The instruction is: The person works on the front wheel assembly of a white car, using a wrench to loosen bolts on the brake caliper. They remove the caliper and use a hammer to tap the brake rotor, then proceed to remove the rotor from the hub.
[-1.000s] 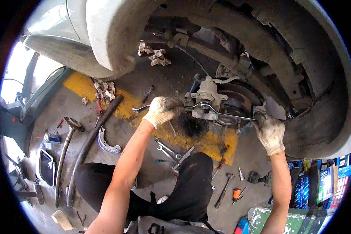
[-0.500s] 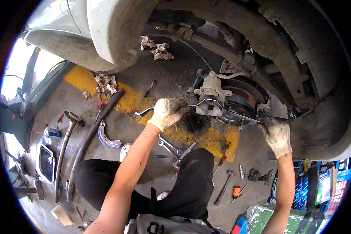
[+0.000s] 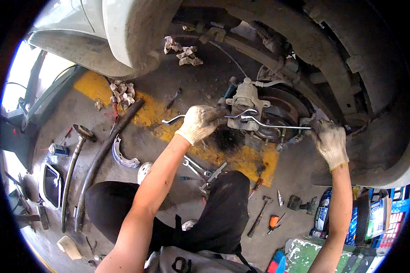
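While the L hand (image 3: 200,123) is curled tight round one wrench (image 3: 169,122), the R hand (image 3: 329,141) grips a 2nd wrench (image 3: 282,126); inner ends sit close together at the brake caliper (image 3: 246,94), w/ a hammer (image 3: 258,217) on the floor (image 3: 289,170) nearer the person.

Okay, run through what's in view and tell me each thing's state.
Left hand, gloved, closed on left wrench
Right hand, gloved, closed on right wrench
Brake caliper, exposed, both wrenches reaching across it
Wheel arch, without a wheel
Pale wads, crumpled
Curved strip, loose, unheld
Hammer, lying unheld
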Tool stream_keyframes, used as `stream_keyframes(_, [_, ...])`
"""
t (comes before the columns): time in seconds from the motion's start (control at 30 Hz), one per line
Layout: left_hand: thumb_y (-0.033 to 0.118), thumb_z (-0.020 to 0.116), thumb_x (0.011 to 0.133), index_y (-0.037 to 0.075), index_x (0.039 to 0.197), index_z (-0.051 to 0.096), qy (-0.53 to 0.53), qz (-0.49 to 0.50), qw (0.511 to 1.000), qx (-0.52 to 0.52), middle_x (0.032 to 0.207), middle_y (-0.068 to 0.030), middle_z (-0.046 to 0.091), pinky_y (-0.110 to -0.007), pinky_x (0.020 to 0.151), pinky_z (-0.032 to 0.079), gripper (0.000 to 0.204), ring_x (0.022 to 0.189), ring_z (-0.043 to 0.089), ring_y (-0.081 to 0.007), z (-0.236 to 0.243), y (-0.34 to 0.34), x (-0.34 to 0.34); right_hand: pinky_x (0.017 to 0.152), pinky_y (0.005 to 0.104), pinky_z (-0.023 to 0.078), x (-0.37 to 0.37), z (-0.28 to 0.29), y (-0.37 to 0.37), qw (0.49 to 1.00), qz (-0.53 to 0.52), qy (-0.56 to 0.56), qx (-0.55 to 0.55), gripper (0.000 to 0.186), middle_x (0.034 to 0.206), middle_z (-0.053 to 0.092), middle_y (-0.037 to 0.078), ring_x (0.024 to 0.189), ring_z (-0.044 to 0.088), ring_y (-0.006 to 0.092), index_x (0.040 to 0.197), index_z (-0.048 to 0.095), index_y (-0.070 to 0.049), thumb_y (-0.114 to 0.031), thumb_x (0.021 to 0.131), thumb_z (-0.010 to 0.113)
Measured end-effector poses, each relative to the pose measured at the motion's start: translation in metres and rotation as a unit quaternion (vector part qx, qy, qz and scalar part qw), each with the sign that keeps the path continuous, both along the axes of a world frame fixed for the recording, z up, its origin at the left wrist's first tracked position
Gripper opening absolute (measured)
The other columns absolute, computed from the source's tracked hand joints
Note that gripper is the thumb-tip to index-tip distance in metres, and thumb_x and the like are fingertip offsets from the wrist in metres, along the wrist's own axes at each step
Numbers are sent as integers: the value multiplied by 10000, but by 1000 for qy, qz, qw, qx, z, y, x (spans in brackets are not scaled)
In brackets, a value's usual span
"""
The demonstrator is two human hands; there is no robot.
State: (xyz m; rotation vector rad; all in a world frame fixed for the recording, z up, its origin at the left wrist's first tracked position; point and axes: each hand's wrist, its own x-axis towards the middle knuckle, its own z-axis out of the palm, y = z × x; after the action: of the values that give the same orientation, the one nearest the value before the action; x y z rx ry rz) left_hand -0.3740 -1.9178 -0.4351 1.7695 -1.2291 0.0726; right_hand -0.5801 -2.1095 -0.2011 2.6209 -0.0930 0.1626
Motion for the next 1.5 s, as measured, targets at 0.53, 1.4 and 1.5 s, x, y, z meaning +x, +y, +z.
stream_keyframes(0.53, [268,583,747,76,872,640,48,-4,997,55,838,-115,620,-365,680,467,236,789,587,-300,5,4,-11,532,387,422,-3,4,-3,999,-44,25,-8,302,665,559,109,601,555,295,740,631,-91,-389,686,637])
stream_keyframes(1.4, [400,550,749,162,872,658,105,27,988,108,784,-108,625,-362,643,467,289,746,594,-289,-11,17,6,556,376,460,14,-1,-14,991,-50,126,-18,249,656,604,99,604,586,266,834,661,-144,-297,639,663])
stream_keyframes(1.5, [445,565,718,151,799,660,79,34,979,187,711,-100,618,-374,602,458,319,699,593,-288,-3,16,13,560,373,462,16,-5,-21,988,-47,149,-15,241,632,600,90,600,589,250,812,657,-149,-314,637,653])
